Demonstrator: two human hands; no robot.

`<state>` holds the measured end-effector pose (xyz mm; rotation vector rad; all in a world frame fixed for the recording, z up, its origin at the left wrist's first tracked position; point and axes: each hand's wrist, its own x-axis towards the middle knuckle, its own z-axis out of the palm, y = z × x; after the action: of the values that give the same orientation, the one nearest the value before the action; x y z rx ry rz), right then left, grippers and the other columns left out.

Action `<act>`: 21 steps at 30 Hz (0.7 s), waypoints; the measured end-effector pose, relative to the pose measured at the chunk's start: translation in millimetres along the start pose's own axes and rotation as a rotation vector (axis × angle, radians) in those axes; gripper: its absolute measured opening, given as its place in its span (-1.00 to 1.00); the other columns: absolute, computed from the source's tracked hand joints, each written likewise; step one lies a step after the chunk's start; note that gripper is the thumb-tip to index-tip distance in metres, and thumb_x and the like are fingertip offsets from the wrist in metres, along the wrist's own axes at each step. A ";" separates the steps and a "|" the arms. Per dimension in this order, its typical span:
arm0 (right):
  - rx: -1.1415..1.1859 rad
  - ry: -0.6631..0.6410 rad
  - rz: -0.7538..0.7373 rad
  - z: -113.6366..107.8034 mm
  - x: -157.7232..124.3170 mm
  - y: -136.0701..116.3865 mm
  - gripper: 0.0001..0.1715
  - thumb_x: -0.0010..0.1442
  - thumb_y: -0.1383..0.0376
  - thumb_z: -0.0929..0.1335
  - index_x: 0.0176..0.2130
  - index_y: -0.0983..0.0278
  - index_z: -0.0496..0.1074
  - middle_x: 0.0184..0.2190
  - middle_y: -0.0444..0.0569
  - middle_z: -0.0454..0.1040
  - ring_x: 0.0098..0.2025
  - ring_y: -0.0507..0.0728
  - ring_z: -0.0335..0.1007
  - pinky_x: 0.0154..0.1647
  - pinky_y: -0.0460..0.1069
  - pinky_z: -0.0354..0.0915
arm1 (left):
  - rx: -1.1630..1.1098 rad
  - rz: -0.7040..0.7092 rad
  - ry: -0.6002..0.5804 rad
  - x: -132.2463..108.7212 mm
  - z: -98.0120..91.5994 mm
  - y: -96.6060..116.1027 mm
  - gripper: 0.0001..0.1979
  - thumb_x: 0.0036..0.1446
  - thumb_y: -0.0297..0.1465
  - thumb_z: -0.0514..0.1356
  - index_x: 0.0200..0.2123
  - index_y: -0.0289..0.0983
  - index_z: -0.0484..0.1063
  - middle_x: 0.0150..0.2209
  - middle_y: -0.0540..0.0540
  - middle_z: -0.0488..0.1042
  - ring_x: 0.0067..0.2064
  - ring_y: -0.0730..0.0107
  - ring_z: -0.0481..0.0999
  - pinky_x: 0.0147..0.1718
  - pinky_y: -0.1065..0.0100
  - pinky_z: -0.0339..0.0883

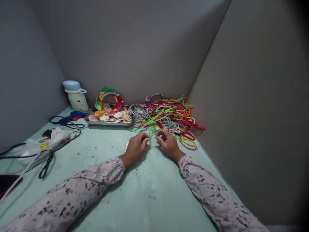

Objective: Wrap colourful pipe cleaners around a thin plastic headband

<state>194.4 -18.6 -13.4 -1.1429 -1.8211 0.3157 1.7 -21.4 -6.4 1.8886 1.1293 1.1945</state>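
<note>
A thin grey strand, apparently a pipe cleaner, runs across the short gap between my hands. My left hand pinches one end between thumb and fingertips, the other fingers curled. The far end meets the fingertips of my right hand, whose thumb and index finger are drawn together around it. A bright green piece shows beside the strand near my left fingertips; whether it is joined to it I cannot tell. Just beyond both hands lies a tangled heap of coloured pipe cleaners.
A metal tray of seashells stands at the back, with fuzzy coloured hoops on it. Left of it are a blue-lidded bottle, a blue glue gun, black cables and a plastic bag. Walls border the table.
</note>
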 end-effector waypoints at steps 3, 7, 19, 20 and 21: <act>-0.001 -0.042 -0.026 0.0 -0.6 0.6 -0.62 0.19 0.23 0.34 0.01 0.24 0.37 -0.31 -0.06 0.51 -0.50 0.00 0.34 -0.42 -0.07 0.32 | -0.042 -0.003 -0.039 -0.4 0.5 0.3 -0.87 0.14 -0.32 0.12 -0.31 -0.25 0.40 -0.51 0.05 0.45 -0.54 0.48 0.43 -0.46 0.44 0.28; -0.003 -0.141 -0.061 0.7 -2.0 1.5 -0.56 0.19 0.24 0.33 0.07 0.22 0.36 -0.30 -0.07 0.52 -0.50 -0.01 0.32 -0.42 -0.09 0.30 | -0.012 0.050 -0.104 -1.7 -0.2 3.4 -0.86 0.15 -0.33 0.12 -0.30 -0.25 0.41 -0.51 0.04 0.46 -0.53 0.50 0.41 -0.46 0.46 0.26; -0.196 -0.152 -0.071 0.7 -2.1 2.2 -0.82 0.19 0.22 0.34 -0.23 0.25 0.45 -0.55 -0.16 0.41 -0.51 0.02 0.31 -0.47 -0.10 0.18 | -0.069 0.050 -0.025 -1.6 0.5 2.9 -0.86 0.15 -0.33 0.13 -0.30 -0.27 0.41 -0.45 0.02 0.47 -0.50 0.51 0.43 -0.45 0.47 0.29; -0.214 -0.146 -0.069 0.2 -2.4 1.3 -0.83 0.19 0.22 0.34 -0.23 0.25 0.44 -0.57 -0.17 0.39 -0.53 0.02 0.30 -0.47 -0.10 0.17 | -0.076 0.049 -0.012 -1.5 0.4 3.4 -0.86 0.15 -0.33 0.13 -0.30 -0.27 0.41 -0.45 0.02 0.46 -0.50 0.51 0.43 -0.45 0.47 0.29; -0.228 -0.140 -0.067 -0.3 -2.7 0.3 -0.84 0.19 0.22 0.34 -0.23 0.25 0.44 -0.58 -0.18 0.38 -0.54 0.02 0.29 -0.48 -0.10 0.16 | -0.082 0.049 0.002 -1.4 0.3 4.0 -0.86 0.15 -0.33 0.13 -0.30 -0.27 0.41 -0.45 0.01 0.46 -0.49 0.51 0.43 -0.45 0.47 0.29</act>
<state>195.2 -20.7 -15.0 -1.2378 -2.0544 0.1550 3.0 -24.4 -3.7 1.8633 1.0246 1.2511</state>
